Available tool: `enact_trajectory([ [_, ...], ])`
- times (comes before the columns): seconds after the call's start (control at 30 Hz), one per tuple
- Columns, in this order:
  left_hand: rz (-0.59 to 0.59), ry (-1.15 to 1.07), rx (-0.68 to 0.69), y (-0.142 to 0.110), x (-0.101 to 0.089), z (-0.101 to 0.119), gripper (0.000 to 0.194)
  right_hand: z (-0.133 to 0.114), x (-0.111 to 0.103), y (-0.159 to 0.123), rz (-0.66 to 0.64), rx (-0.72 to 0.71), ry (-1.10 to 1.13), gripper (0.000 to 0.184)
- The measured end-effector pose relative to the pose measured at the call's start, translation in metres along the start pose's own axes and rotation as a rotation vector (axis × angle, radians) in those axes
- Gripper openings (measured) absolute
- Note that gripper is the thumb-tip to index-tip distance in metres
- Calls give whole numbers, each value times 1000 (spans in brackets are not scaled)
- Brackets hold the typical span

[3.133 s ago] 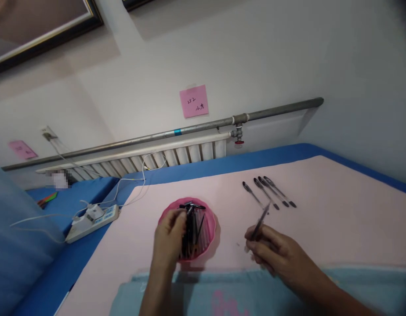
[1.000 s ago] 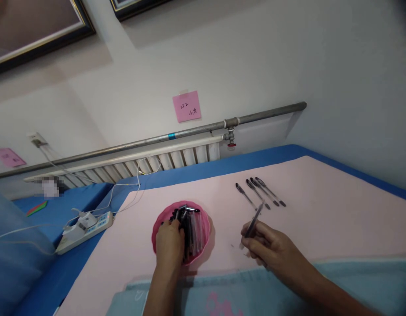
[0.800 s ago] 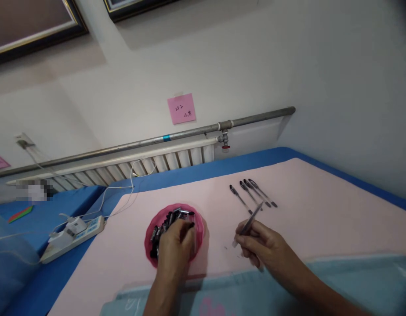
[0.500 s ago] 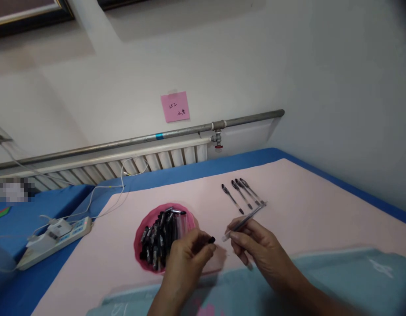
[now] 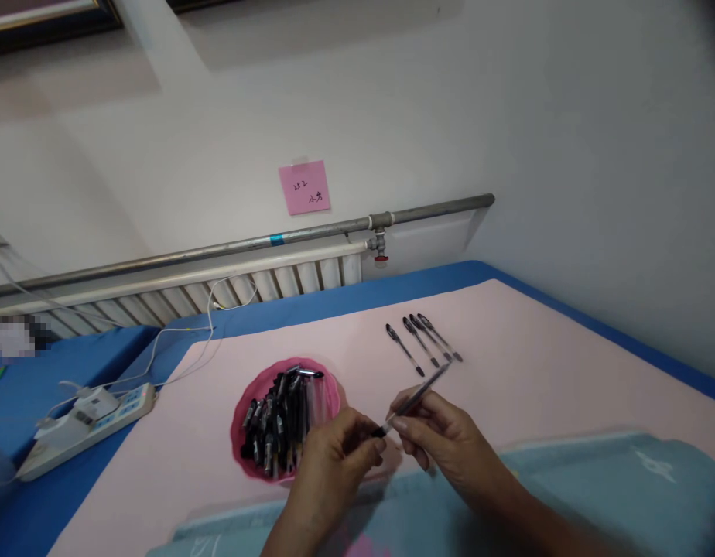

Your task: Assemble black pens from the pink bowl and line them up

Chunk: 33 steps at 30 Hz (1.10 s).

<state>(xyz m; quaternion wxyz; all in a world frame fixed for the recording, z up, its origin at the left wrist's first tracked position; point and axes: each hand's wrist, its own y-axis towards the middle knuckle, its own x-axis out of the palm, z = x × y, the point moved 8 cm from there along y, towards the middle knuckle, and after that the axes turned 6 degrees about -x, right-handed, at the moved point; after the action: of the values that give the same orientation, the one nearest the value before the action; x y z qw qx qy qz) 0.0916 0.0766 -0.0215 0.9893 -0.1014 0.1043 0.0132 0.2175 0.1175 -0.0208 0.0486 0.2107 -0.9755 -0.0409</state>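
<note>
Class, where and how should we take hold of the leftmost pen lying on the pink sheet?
Probably pinch the pen across the middle of its barrel, coming from above. It is slim and straight, lies flat on the pink sheet, and a gap separates it from the other pens.

1. Left hand was pinched up, thumb and index basically closed together, back of the hand kinda facing up.
2. Right hand sat just beside it, also in a thumb-and-finger pinch, lower fingers loosely curled.
3. Both forearms, left and right, came in from the bottom, angled toward each other.
</note>
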Motion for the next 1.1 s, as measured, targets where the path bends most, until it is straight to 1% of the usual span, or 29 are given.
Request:
enact_trajectory([
  [0.1,-32,-101,-44,1,4,-3,9,1,1,0,-7,3,28,13],
  [0.17,-22,-182,-56,2,5,-4,10,2,1,0,6,6,66,16],
  [0.23,31,-205,-36,1,2,-1,10,3,1,0,42,14,107,18],
  [0.33,163,-86,18,-2,-4,5,11,6,0,0,91,41,139,17],
  [0.4,196,-63,29,-3,-5,6,13,7,1,1,98,52,155,17],
  [0.47,141,-174,-10,-1,-1,2,24,7,1,2,94,52,179,17],
  [0.53,33,-325,-83,0,9,-5,36,6,1,2,90,45,190,17],
  [0.63,-109,-468,-224,0,24,-15,47,6,0,1,97,40,177,17],
  [0.7,-152,-522,-285,0,30,-19,49,6,-1,1,99,40,168,17],
  [0.73,-161,-540,-294,0,31,-21,47,7,0,1,96,41,170,17],
  [0.8,-137,-549,-265,3,29,-21,43,7,1,1,90,48,188,17],
  [0.87,-84,-532,-211,6,22,-21,39,8,1,1,92,68,223,17],
  [1.03,-34,-453,-91,6,15,-11,29,13,4,0,129,180,355,18],
  [1.1,50,-384,-27,4,9,-5,26,14,4,-1,150,216,391,19],
])
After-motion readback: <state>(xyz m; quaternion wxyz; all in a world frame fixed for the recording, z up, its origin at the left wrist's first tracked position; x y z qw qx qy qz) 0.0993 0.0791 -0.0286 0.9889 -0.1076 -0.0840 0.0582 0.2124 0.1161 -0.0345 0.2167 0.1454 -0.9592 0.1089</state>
